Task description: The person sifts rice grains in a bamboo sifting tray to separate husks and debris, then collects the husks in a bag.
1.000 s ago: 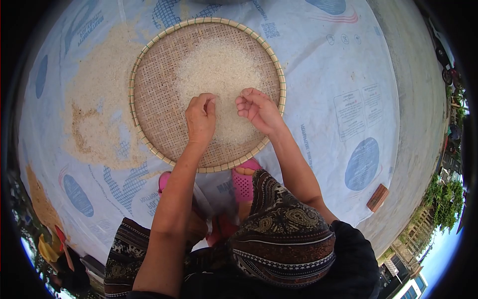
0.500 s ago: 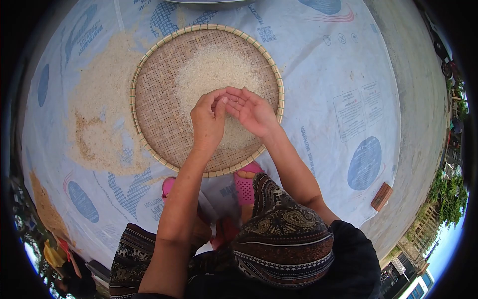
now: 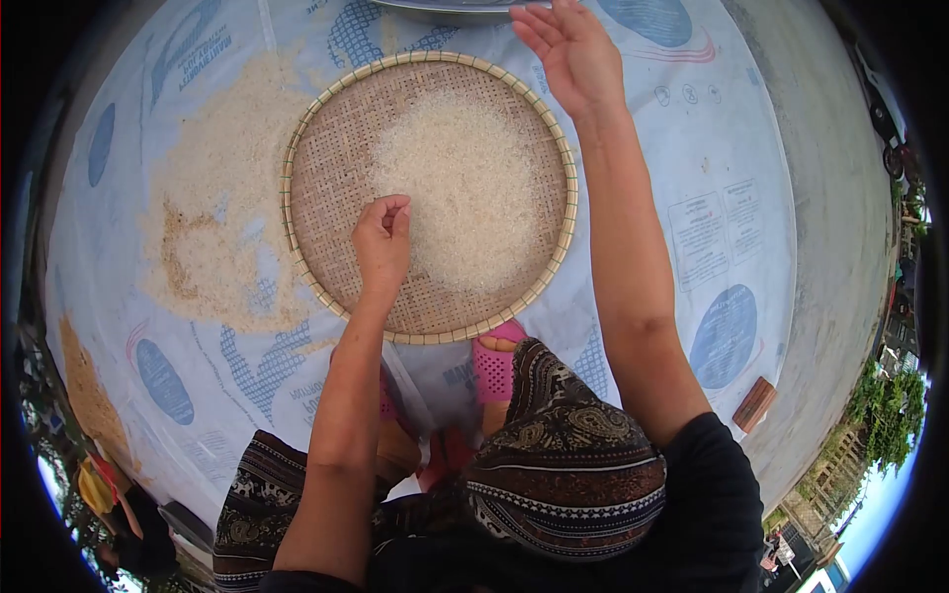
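- The round woven bamboo winnowing tray [image 3: 314,188] lies flat on a blue-and-white printed plastic sheet [image 3: 692,198], just ahead of the person's pink sandals [image 3: 491,368].
- The pile of white rice grains [image 3: 470,188] fills the tray's middle and right part. It is a broad patch, slightly longer from the far rim towards the near one, and the left strip of weave is bare.
- The left hand [image 3: 383,237] rests at the pile's near-left edge, so the rice lies to its right and beyond it. Its fingers are curled in with the tips drawn to the thumb. I cannot tell whether any grain is pinched there.
- The right hand [image 3: 573,44] is spread flat and empty, past the tray's far-right rim and beside the grey metal basin [image 3: 445,8]. The left hand is the nearer one to the rice.
- A tan heap of husk [image 3: 208,208] lies on the sheet left of the tray.
- Half a second ago both hands met over the rice, fingertips touching. Now the right arm has stretched far forward off the tray, and the left has stayed low over the grain.
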